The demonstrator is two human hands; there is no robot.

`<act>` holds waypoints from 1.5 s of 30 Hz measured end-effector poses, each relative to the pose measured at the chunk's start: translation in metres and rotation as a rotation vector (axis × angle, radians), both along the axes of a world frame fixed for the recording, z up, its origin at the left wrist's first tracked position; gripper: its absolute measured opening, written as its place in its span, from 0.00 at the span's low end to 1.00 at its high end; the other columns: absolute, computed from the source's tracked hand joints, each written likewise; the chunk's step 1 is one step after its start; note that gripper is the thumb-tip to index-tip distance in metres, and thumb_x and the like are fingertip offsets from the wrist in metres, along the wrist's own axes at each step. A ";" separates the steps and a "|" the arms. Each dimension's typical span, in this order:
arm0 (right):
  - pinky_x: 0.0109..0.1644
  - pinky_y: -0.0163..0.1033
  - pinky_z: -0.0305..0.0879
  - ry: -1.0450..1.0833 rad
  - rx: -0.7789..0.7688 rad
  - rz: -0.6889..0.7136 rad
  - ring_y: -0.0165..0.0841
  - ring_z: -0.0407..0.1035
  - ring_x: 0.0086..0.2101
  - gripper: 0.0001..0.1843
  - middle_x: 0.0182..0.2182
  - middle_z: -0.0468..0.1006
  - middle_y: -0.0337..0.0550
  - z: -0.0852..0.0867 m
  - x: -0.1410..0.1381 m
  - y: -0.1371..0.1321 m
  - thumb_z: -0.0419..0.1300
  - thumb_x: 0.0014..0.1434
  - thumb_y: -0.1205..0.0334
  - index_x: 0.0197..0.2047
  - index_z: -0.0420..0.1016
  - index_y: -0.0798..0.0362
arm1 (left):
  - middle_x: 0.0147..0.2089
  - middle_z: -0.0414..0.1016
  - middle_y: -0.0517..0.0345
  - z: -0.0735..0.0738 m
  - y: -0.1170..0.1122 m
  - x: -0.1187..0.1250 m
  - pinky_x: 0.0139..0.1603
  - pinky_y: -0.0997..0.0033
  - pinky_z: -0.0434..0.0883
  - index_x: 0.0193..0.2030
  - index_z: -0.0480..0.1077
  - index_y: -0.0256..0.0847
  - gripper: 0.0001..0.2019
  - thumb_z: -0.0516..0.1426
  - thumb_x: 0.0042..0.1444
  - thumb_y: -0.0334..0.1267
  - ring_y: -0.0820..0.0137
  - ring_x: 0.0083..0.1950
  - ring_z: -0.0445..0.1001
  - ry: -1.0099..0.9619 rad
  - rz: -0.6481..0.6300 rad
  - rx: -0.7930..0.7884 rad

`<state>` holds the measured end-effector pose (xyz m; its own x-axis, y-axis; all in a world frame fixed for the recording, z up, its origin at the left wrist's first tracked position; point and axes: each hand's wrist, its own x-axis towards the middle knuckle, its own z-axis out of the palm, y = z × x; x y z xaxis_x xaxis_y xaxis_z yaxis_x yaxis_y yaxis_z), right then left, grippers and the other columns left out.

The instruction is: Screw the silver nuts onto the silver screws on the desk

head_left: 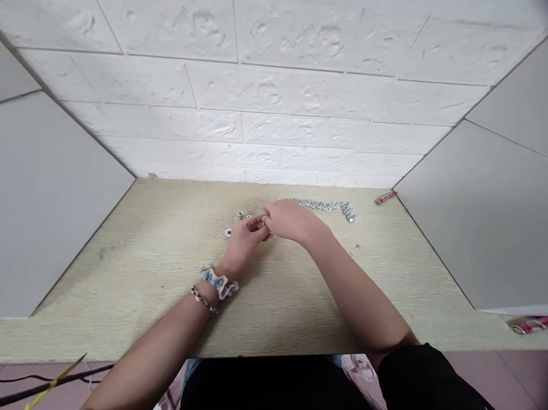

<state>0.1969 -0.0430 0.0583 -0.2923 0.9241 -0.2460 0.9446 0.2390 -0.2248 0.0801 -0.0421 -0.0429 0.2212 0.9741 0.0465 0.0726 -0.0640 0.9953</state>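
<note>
My left hand (245, 239) and my right hand (290, 219) meet over the middle of the pale wooden table (166, 261). Their fingertips are pinched together on a small metal part (261, 223), too small to name. Beside my left hand lie loose metal nuts (235, 224). A row of several metal bolts (323, 206) stretches along the table just beyond my right hand. My left wrist wears a fabric scrunchie and a chain bracelet.
A red lighter (385, 197) lies at the back right by the grey side panel (489, 229). A white brick wall (267, 94) closes the back. Another red and white object (536, 323) sits at the front right edge. A cable (43, 383) runs at lower left.
</note>
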 end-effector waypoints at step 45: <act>0.32 0.32 0.55 0.296 -0.005 0.124 0.27 0.64 0.31 0.15 0.35 0.75 0.42 -0.011 0.019 0.017 0.52 0.50 0.70 0.39 0.73 0.52 | 0.29 0.72 0.59 0.005 0.006 -0.004 0.36 0.73 0.68 0.40 0.73 0.36 0.16 0.63 0.44 0.42 0.75 0.29 0.69 -0.176 -0.001 -0.126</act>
